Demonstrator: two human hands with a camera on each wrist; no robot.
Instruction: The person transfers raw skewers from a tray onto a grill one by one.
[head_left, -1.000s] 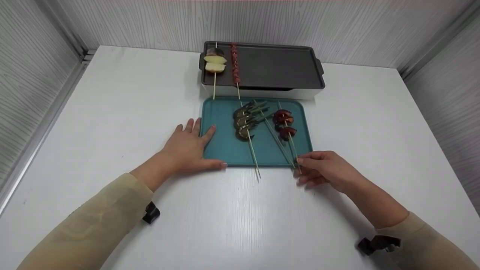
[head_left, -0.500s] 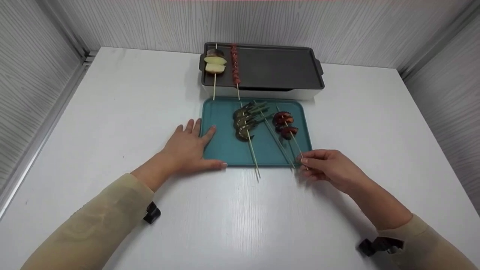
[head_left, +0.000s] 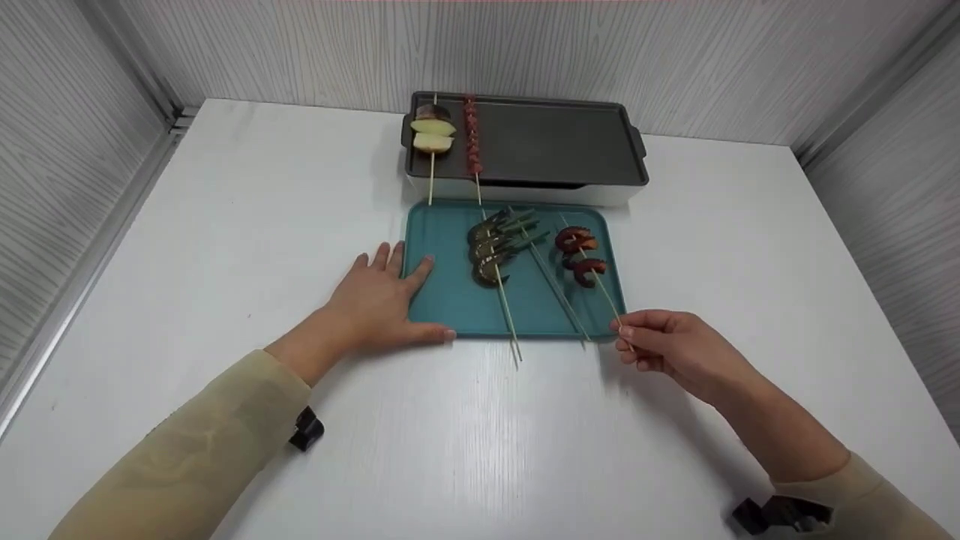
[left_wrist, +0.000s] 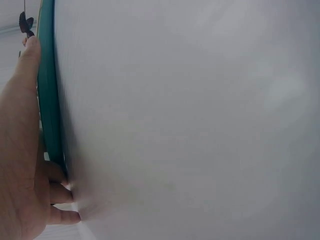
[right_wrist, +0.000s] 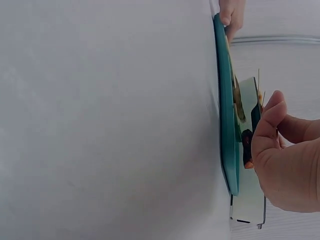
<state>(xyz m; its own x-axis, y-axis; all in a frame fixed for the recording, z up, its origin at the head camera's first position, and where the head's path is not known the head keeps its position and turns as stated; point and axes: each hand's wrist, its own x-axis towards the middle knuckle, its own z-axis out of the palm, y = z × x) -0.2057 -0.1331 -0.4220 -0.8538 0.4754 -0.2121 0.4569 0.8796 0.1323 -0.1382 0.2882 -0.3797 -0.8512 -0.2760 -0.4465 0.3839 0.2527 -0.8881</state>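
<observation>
My left hand (head_left: 373,304) rests with spread fingers on the left edge of a teal tray (head_left: 446,311), the thumb along its front left corner. At the tray's front right corner, my right hand (head_left: 679,349) pinches the stick end of a skewer of curled, dark red pieces (head_left: 589,266). That skewer slants over the tray's right side, and its pieces look raised off the surface. A shrimp skewer (head_left: 489,255) lies mid-tray. Beside it is a skewer with green pieces (head_left: 527,221), partly overlapped by the shrimp tails. In the left wrist view the tray's rim (left_wrist: 48,100) runs beside the hand.
A dark grey griddle (head_left: 555,142) on a white base stands behind the tray. On its left lie a skewer of pale, dark-skinned slices (head_left: 433,131) and a thin red skewer (head_left: 472,139), sticks overhanging the front. White walls enclose the table's back and sides.
My right hand has drawn the dark red skewer slightly to the right and raised it, tilting its stick outward past the tray corner. The left hand stays on the tray.
</observation>
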